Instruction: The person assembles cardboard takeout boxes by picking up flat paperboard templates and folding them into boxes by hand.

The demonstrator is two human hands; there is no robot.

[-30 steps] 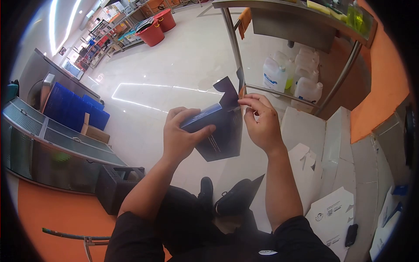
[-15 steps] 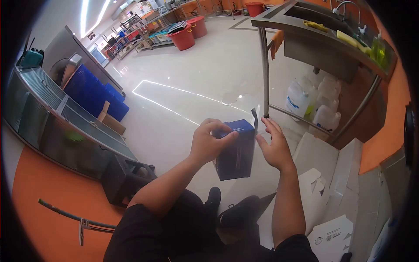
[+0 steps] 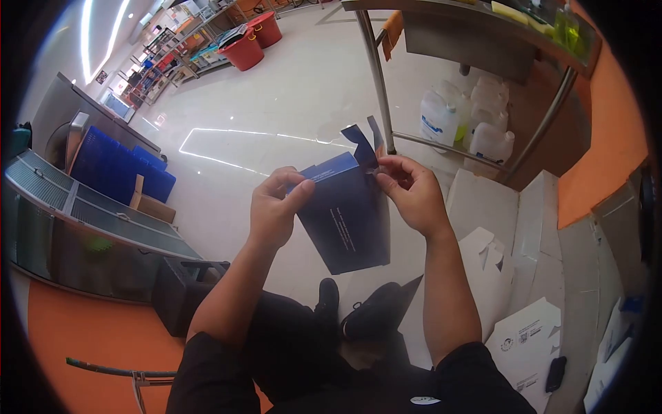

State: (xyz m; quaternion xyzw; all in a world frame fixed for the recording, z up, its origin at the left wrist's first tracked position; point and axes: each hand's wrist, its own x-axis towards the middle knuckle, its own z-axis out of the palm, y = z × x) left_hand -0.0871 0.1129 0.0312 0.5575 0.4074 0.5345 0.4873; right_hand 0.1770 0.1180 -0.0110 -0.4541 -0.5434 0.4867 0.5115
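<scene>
A dark blue cardboard box (image 3: 341, 224) with small white print hangs tilted between my hands, above the floor. My left hand (image 3: 276, 207) grips its upper left edge, thumb on the near face and fingers behind. At the upper right end, flaps (image 3: 363, 143) stand up and out from the box. My right hand (image 3: 410, 193) pinches at the base of these flaps, thumb against the curled fingers. The far side and the inside of the box are hidden from me.
Flattened white cardboard (image 3: 527, 352) lies to my right beside a low tiled step (image 3: 483, 196). Plastic jugs (image 3: 441, 117) stand under a steel sink table (image 3: 476, 34). Blue crates (image 3: 114, 165) and a glass-fronted counter (image 3: 76, 241) are on the left; red tubs (image 3: 241, 50) stand farther back.
The box has turned and shifted left, showing more of its printed face. Its flaps now stick up higher. My right hand's spread fingers have closed at the flaps.
</scene>
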